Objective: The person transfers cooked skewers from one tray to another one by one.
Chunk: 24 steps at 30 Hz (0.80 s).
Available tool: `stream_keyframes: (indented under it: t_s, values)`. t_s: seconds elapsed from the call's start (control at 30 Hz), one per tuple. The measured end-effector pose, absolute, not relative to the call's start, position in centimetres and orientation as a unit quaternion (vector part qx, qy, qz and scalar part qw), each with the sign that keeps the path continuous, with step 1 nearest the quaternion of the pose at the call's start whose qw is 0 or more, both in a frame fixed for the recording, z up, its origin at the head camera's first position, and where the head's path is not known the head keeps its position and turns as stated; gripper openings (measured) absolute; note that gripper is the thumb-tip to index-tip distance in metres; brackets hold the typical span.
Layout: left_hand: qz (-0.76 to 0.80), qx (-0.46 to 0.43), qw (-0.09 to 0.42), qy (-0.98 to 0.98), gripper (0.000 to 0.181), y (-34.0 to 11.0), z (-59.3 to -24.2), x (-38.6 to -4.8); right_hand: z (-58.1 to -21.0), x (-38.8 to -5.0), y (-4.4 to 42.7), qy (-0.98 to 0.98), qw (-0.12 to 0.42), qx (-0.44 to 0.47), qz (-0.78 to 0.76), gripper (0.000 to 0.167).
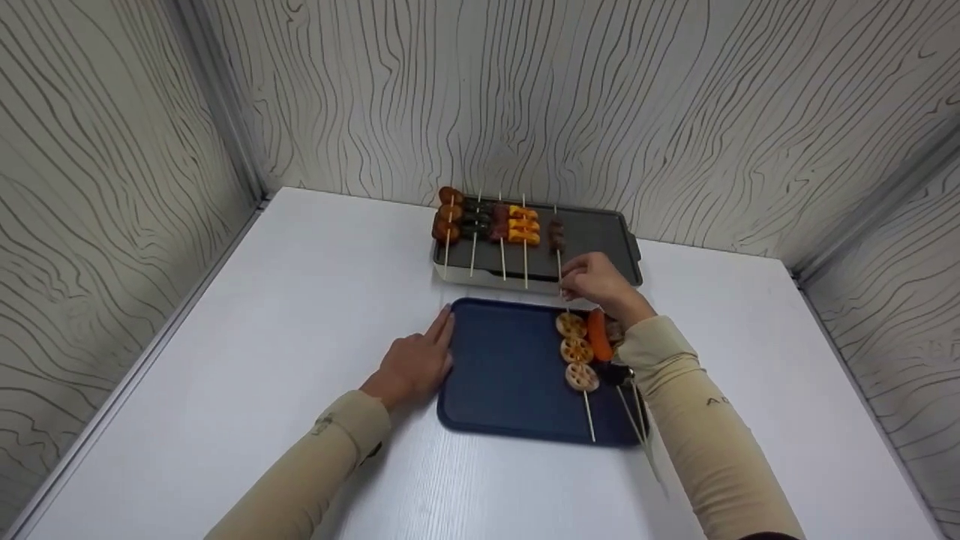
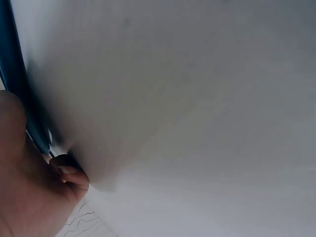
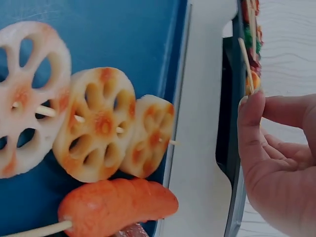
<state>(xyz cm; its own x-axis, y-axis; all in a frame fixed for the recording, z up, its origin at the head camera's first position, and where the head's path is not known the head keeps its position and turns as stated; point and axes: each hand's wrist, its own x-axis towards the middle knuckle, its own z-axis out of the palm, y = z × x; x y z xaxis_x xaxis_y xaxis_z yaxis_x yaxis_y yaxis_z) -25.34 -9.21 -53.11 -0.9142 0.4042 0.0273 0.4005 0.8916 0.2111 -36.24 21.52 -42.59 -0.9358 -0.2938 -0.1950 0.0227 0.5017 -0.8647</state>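
The grill's (image 1: 600,232) dark surface runs on from the meat skewer (image 1: 556,234) to the right rim; leftward, a narrow gap parts it from the yellow skewer (image 1: 524,225). Its stick reaches past the grill's near edge, and whether the meat rests or hovers cannot be told. A strip of worktop (image 1: 300,300) separates grill and tray (image 1: 502,360). The lotus skewer (image 1: 577,350) and sausage (image 1: 598,335) lie side by side at the tray's right. The right hand (image 1: 596,281) reaches over that side, its grip narrow, thumb and finger pinching the stick. The left hand (image 1: 416,364) touches the tray's left edge; its grip cannot be told.
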Motion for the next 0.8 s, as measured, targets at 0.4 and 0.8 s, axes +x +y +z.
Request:
stream_keyframes:
  t_s: [0.4, 0.8]
  values:
    - [0.106, 0.211, 0.004, 0.972, 0.062, -9.4, -53.5, -25.5, -41.2, -34.7, 24.2, 0.861, 0.138, -0.094, -0.481, 0.037]
    - [0.097, 0.209, 0.015, 0.973, 0.059, -9.3, -52.6, -25.0, -40.2, -30.4, 27.1, 0.879, 0.136, -0.084, -0.449, 0.033]
